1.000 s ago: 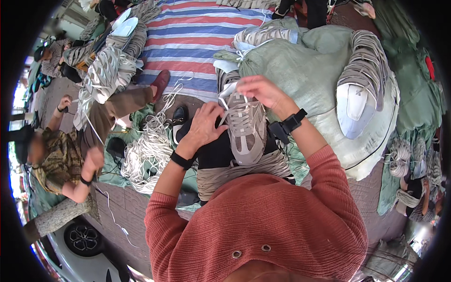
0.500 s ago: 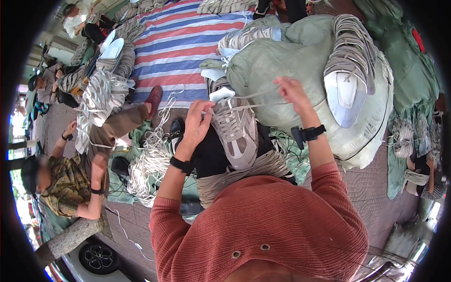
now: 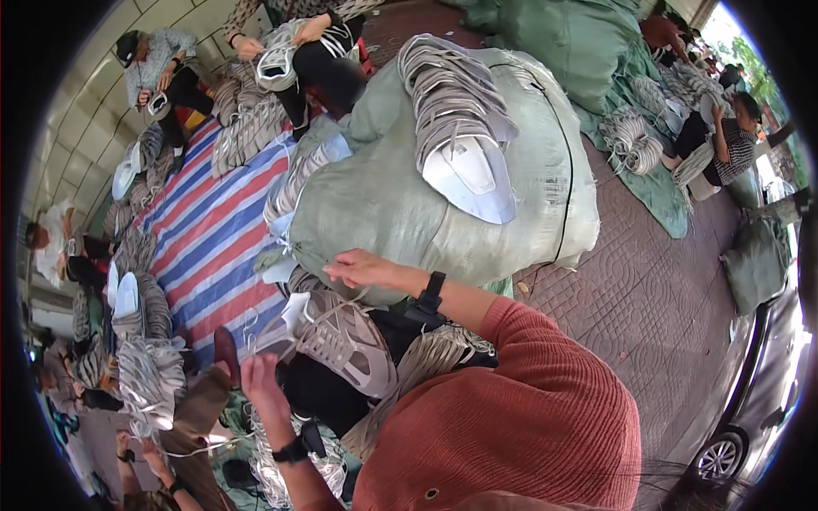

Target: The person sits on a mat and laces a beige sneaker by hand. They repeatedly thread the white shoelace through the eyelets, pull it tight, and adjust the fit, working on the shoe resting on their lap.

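Observation:
A grey-beige shoe upper [image 3: 348, 342] with a mesh toe lies across my lap, its toe pointing toward me. A white insert [image 3: 296, 313] stands out of its opening. Shoelace [image 3: 317, 317] is threaded through the eyelets. My left hand [image 3: 264, 383] is raised beside the shoe's left side, fingers pinched on a lace end near the opening. Beyond the shoe's right side, my right hand [image 3: 360, 269] pinches the other lace end, close against a big pale green sack [image 3: 375, 196]. The fingertips are small and partly blurred.
Stacked shoe uppers [image 3: 460, 128] lie on the sack. A striped sheet [image 3: 226, 272] covers ground at the left, with bundles of uppers [image 3: 149, 375] along it. Several people sit around, one handling a shoe [image 3: 277, 64]. White laces [image 3: 277, 468] are heaped beside my legs.
The view has swung to the right, so everything sits differently in it. My hands have moved from both being on the laces' right and left to wide apart on either side of the shoe.

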{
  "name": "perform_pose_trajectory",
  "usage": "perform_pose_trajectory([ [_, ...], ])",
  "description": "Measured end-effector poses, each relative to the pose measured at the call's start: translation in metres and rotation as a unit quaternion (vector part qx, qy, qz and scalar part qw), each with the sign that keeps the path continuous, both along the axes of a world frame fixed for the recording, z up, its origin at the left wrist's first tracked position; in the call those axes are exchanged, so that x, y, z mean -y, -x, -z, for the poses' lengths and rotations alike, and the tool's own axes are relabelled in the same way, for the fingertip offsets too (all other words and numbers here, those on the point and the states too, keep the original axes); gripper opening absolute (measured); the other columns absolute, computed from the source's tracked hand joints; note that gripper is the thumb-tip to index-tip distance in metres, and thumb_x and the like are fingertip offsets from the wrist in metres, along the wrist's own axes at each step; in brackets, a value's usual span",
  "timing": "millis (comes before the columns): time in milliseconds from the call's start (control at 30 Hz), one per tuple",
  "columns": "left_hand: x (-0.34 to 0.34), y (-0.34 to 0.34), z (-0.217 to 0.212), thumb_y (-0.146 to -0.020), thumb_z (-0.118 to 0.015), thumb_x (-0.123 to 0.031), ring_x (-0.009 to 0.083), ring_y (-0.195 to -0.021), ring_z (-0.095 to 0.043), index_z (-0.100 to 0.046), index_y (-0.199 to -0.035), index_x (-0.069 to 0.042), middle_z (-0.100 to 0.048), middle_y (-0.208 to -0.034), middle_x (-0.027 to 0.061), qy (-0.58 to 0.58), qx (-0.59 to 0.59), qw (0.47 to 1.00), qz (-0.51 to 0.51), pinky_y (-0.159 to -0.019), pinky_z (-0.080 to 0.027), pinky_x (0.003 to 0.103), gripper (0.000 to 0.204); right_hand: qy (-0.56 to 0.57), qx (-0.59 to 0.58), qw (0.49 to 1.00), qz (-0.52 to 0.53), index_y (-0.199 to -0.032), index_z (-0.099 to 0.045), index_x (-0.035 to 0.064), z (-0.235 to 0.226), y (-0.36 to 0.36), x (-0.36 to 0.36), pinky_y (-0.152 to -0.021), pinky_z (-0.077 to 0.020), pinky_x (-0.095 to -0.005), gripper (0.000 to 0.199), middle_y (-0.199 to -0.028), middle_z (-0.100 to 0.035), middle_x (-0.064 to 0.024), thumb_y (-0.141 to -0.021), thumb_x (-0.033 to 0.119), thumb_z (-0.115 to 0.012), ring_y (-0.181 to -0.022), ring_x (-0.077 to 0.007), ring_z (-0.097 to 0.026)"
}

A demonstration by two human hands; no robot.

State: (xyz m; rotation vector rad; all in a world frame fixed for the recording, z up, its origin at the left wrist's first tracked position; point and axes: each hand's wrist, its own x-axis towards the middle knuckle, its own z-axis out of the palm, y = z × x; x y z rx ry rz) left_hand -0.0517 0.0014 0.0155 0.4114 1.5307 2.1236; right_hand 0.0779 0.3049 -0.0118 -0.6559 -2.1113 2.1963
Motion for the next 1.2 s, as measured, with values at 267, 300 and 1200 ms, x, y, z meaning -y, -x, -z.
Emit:
perform_pose_trajectory([
  [267,0.160,0.022,0.031,-0.091,-0.057,-0.036,0.0317,-0.063,-0.065,-0.065,-0.081,-0.002,-0.063,-0.063,0.0161,0.709,-0.183,0.650,0.206,-0.057,-0.050,0.045,0.037,-0.353,-0.078,0.932,-0.037,-0.093,-0.061,0.0104,0.022,0.018,0.023,-0.075,-0.0496,-0.0392,0.017,-0.087,-0.065,-0.0097,-0.093,0.019,-0.047,-0.080,-0.0285,-0.063],
  [300,0.154,0.029,0.035,-0.090,-0.056,-0.039,0.0381,-0.067,-0.064,-0.067,-0.076,-0.003,-0.063,-0.066,0.0199,0.742,-0.375,0.520,0.198,-0.059,-0.050,0.047,0.040,-0.419,-0.158,0.893,-0.030,-0.093,-0.061,0.0100,0.040,0.024,0.024,-0.074,-0.0502,-0.0382,0.016,-0.087,-0.066,-0.0092,-0.092,0.017,-0.047,-0.080,-0.0273,-0.064],
  [1200,-0.077,-0.011,0.016,-0.074,-0.071,-0.009,0.0244,-0.090,-0.054,-0.067,-0.088,-0.009,-0.061,-0.092,0.0012,0.383,-0.523,0.756,0.090,-0.080,-0.038,0.040,0.014,-0.070,-0.077,0.992,-0.069,-0.081,-0.066,0.0026,0.018,0.007,0.050,-0.053,-0.0413,-0.0262,0.016,-0.061,-0.057,0.0000,-0.084,0.017,-0.062,-0.057,-0.0067,-0.052],
])
